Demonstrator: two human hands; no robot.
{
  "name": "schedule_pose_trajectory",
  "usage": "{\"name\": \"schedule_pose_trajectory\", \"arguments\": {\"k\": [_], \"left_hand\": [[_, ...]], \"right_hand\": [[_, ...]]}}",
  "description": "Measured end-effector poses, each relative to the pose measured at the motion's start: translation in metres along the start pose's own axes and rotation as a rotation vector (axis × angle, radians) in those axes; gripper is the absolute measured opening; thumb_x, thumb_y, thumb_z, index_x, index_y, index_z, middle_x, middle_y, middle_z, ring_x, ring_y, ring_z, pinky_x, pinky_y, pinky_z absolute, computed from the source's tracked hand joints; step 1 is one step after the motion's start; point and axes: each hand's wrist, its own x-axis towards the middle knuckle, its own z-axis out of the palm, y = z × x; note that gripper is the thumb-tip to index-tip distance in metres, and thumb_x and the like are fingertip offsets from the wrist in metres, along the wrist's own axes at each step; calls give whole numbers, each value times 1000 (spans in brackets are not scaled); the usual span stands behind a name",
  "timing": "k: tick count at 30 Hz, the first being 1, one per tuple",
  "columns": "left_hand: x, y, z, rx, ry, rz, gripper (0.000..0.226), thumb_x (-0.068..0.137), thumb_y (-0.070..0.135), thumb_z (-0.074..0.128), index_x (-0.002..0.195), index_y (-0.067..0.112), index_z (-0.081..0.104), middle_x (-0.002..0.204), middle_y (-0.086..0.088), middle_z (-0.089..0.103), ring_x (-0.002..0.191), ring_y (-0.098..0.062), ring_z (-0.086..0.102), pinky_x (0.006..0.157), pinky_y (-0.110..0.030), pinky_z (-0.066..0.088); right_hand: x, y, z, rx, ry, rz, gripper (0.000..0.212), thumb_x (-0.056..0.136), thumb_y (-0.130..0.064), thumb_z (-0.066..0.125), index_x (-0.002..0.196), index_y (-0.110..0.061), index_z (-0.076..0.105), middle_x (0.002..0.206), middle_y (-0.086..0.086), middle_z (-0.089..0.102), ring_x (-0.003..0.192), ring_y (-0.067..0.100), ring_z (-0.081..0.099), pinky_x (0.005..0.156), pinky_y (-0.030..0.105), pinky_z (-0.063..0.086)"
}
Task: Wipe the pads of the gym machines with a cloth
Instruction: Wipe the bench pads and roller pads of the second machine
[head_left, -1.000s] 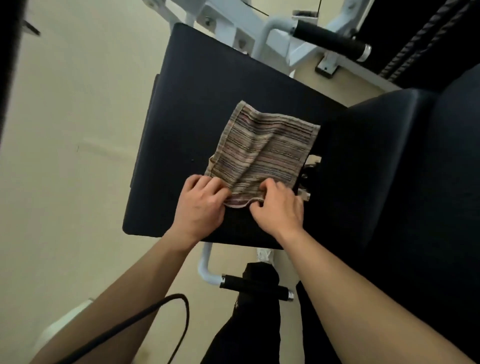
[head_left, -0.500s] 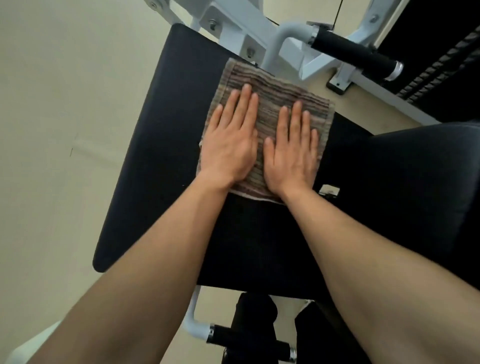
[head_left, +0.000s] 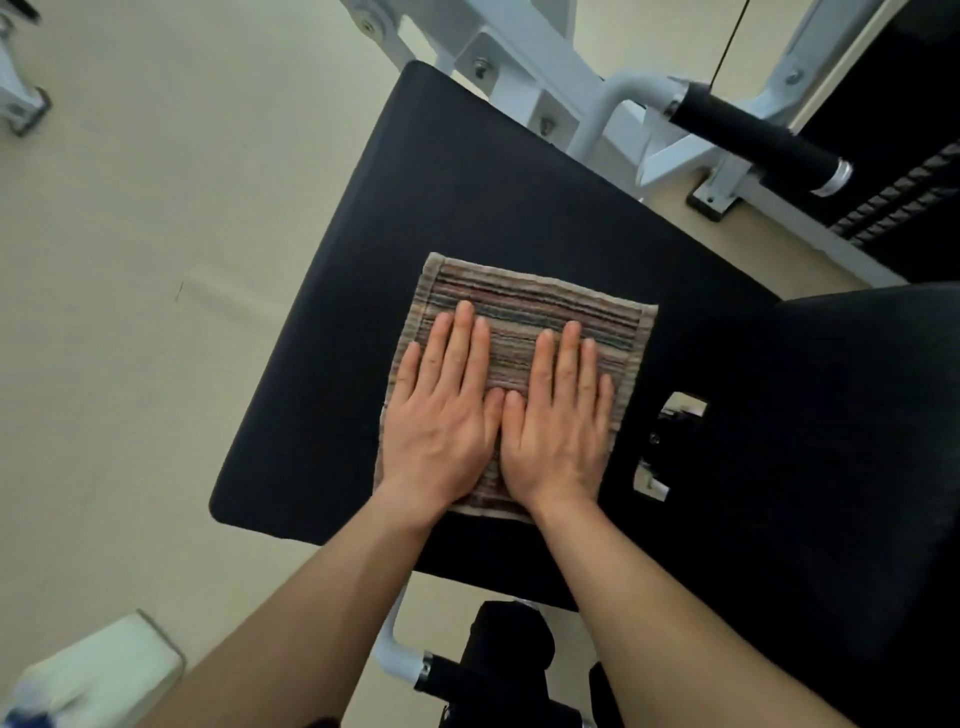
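Pressing down with both palms, we hold the striped cloth (head_left: 535, 306) flat on the dark seat pad (head_left: 467, 182), toward the pad's right side and nearer its near edge than its far one. Our left hand (head_left: 441, 415) and right hand (head_left: 558, 421) lie side by side on the cloth, fingers straight and relaxed, thumbs touching, curled round nothing. A strip of cloth shows bare beyond our fingertips. Against the pad's right edge sits a second dark pad (head_left: 831, 415). Beyond the pad's far edge stands the white frame (head_left: 519, 47) with a black-gripped handle (head_left: 753, 137); another black handle (head_left: 467, 680) juts out below the pad's near edge. Left of the pad lies the beige floor (head_left: 130, 260).
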Motion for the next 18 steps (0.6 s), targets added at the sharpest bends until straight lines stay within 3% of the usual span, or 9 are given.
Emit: {"name": "schedule_pose_trajectory", "arguments": {"k": [4, 11, 14, 18], "left_hand": [[59, 9, -5, -23, 58, -74, 66, 106, 44, 24, 160, 9, 9, 168, -9, 3, 155, -23, 3, 126, -43, 7], [173, -12, -38, -97, 125, -146, 67, 105, 45, 18, 160, 10, 5, 169, -8, -1, 155, -21, -1, 126, -41, 0], [159, -33, -40, -47, 123, -157, 66, 105, 47, 13, 160, 12, 3, 169, -6, -2, 155, -19, -2, 126, -42, -1], [71, -62, -29, -54, 89, -318, 67, 105, 47, 16, 160, 12, 2, 169, -7, -2, 155, -20, -2, 125, -44, -2]], "right_hand": [[72, -1, -24, -53, 33, -83, 66, 102, -45, 17, 156, -21, -13, 166, 3, -19, 154, 21, -14, 125, 44, -5], [193, -22, -72, -75, 105, -223, 64, 103, -44, 16, 160, -21, 1, 169, 0, -6, 155, 19, -6, 125, 44, 1], [188, -45, -67, -70, 120, -253, 65, 102, -45, 14, 160, -19, 0, 169, 1, -7, 155, 21, -6, 125, 46, 1], [119, -76, -38, -71, 82, -421, 66, 102, -46, 14, 160, -19, -1, 168, 4, -9, 155, 23, -7, 125, 46, 0]]}}
